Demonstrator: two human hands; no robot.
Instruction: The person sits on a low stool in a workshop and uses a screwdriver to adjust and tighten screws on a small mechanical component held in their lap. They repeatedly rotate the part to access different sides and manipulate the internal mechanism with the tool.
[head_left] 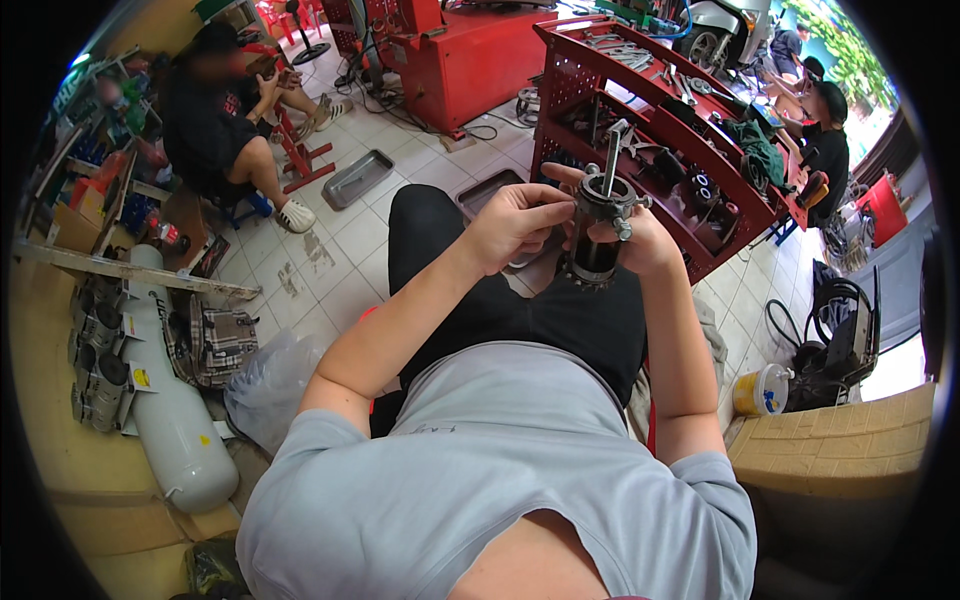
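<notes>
Both hands meet over the lap: the left hand [515, 225] curls its fingers onto the rim of a dark cylindrical metal part [598, 232], and the right hand [645, 243] wraps closed around its side from behind. A thin rod [610, 160] stands up out of the part. Just beyond, to the right, a red tool cart [650, 120] crowds the far side. Farther left, tiled floor [340, 260] lies open around a metal tray [357, 178] and a seated person [215, 125]. A white gas cylinder [175, 410] lies near left.
</notes>
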